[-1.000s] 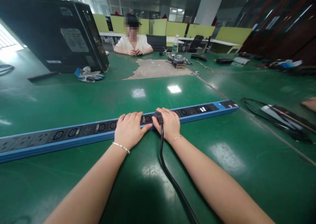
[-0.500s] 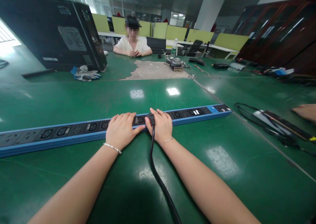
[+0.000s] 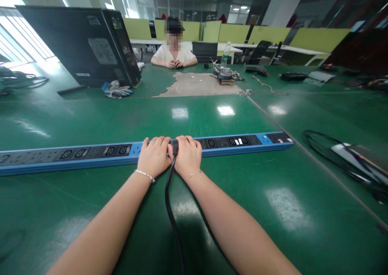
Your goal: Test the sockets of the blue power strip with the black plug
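A long blue power strip (image 3: 103, 160) with black sockets lies across the green table. My left hand (image 3: 155, 156) is closed over the strip, its thumb side against a black plug. My right hand (image 3: 188, 156) wraps over the strip just right of the plug and touches it. The black plug (image 3: 175, 147) stands at the strip between both hands; whether it sits fully in a socket is hidden. Its thick black cable (image 3: 168, 198) runs down toward me between my forearms.
A black computer case (image 3: 79, 45) and gloves (image 3: 117, 90) are at the back left. A person (image 3: 174, 53) sits across the table. A bottle (image 3: 225, 55) and a round device (image 3: 226, 74) stand near them. Black cables (image 3: 336, 154) lie at the right.
My left hand has moved right along the strip, up to the plug, and my two hands are now close together. The view has turned left; the other hand at the right edge is gone.
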A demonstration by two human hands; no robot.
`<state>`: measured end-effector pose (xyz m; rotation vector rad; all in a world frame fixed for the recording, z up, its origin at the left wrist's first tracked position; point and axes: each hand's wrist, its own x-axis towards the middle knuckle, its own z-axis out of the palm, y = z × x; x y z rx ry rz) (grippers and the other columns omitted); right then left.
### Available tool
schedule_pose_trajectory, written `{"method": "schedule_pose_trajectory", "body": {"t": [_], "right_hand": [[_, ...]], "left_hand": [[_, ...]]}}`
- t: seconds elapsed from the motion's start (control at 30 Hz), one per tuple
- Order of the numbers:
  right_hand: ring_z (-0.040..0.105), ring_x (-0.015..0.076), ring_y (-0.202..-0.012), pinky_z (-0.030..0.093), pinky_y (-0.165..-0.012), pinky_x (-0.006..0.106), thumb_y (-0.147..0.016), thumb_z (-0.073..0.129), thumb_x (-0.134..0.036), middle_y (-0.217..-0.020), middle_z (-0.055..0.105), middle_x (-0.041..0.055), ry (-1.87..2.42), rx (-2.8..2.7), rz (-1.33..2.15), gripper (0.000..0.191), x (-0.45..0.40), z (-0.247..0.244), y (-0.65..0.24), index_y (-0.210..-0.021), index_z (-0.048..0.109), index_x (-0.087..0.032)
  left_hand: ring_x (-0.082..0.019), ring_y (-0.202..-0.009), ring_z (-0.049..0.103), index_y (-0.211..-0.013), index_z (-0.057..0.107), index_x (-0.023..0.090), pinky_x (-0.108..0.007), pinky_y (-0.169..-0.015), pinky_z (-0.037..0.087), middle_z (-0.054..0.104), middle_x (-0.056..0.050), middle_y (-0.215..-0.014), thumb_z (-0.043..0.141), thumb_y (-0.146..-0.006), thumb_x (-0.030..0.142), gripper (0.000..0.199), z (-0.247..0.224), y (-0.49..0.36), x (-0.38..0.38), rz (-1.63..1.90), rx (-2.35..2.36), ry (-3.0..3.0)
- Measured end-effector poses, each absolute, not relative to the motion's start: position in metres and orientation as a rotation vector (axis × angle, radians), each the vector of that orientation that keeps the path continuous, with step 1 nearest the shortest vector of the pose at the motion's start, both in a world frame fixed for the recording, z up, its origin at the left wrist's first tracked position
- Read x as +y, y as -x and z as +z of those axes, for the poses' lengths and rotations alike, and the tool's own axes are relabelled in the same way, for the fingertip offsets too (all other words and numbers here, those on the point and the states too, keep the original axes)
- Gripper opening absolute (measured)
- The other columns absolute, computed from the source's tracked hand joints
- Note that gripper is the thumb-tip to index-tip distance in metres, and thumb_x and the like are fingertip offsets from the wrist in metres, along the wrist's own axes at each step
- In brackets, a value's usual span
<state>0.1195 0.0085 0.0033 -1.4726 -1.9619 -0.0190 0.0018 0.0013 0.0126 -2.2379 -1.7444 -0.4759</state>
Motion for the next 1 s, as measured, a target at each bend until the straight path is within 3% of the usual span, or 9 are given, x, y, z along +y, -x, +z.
{"method": "schedule_pose_trajectory", "body": {"t": [0.27, 0.5, 0.67, 0.8, 0.87, 1.0], "right_hand": [[0.048, 0.0225, -0.112, 0.029, -0.096, 0.038, -0.089, 0.045, -0.041, -0.112, 0.064, 0.0074, 1.490, -1.974, -0.037, 0.036, 0.001, 0.002, -0.122, -0.114, 0.055, -0.017], [0.052, 0.0200, -0.115, 0.028, -0.101, 0.039, -0.090, 0.042, -0.040, -0.111, 0.067, 0.0064, 1.504, -1.911, -0.049, 0.034, 0.003, -0.004, -0.116, -0.110, 0.058, -0.018], [0.061, 0.0160, -0.100, 0.039, -0.095, 0.031, -0.093, 0.032, -0.037, -0.108, 0.068, 0.0066, 1.436, -1.749, 0.005, 0.038, 0.003, 0.005, -0.115, -0.111, 0.059, -0.017], [0.059, 0.0177, -0.106, 0.041, -0.097, 0.032, -0.091, 0.035, -0.044, -0.110, 0.067, 0.0062, 1.274, -1.667, 0.094, 0.040, 0.011, 0.015, -0.158, -0.105, 0.063, -0.019], [0.061, 0.0189, -0.102, 0.044, -0.094, 0.034, -0.089, 0.038, -0.048, -0.108, 0.068, 0.0076, 1.324, -1.553, 0.218, 0.044, 0.015, 0.015, -0.196, -0.111, 0.061, -0.018], [0.062, 0.0210, -0.101, 0.045, -0.093, 0.038, -0.085, 0.042, -0.056, -0.104, 0.069, 0.0099, 1.414, -1.413, 0.365, 0.050, 0.019, 0.005, -0.265, -0.112, 0.059, -0.016]], "left_hand": [[-0.027, -0.104, 0.057, -0.113, 0.058, 0.017, -0.047, -0.098, 0.033, 0.064, -0.012, -0.112, 0.036, -0.088, 0.027, 0.035, 0.009, 0.000, -0.007, -0.567, -1.707, 2.218], [-0.028, -0.104, 0.058, -0.114, 0.059, 0.015, -0.044, -0.096, 0.035, 0.065, -0.013, -0.111, 0.036, -0.087, 0.028, 0.037, 0.006, 0.001, -0.006, -0.612, -1.672, 2.210], [-0.029, -0.105, 0.057, -0.113, 0.058, 0.015, -0.044, -0.096, 0.034, 0.064, -0.013, -0.111, 0.043, -0.085, 0.039, 0.040, 0.004, 0.003, -0.005, -0.670, -1.666, 2.271], [-0.031, -0.107, 0.054, -0.117, 0.055, 0.012, -0.045, -0.099, 0.032, 0.062, -0.016, -0.114, 0.050, -0.077, 0.059, 0.062, 0.005, 0.004, -0.006, -0.681, -1.681, 2.308], [-0.031, -0.109, 0.053, -0.119, 0.053, 0.011, -0.044, -0.100, 0.031, 0.061, -0.016, -0.116, 0.053, -0.074, 0.064, 0.070, 0.004, 0.004, -0.006, -0.689, -1.692, 2.308], [-0.030, -0.112, 0.051, -0.121, 0.052, 0.013, -0.043, -0.100, 0.031, 0.060, -0.016, -0.118, 0.052, -0.073, 0.066, 0.071, 0.004, 0.004, -0.005, -0.693, -1.708, 2.309]]}}
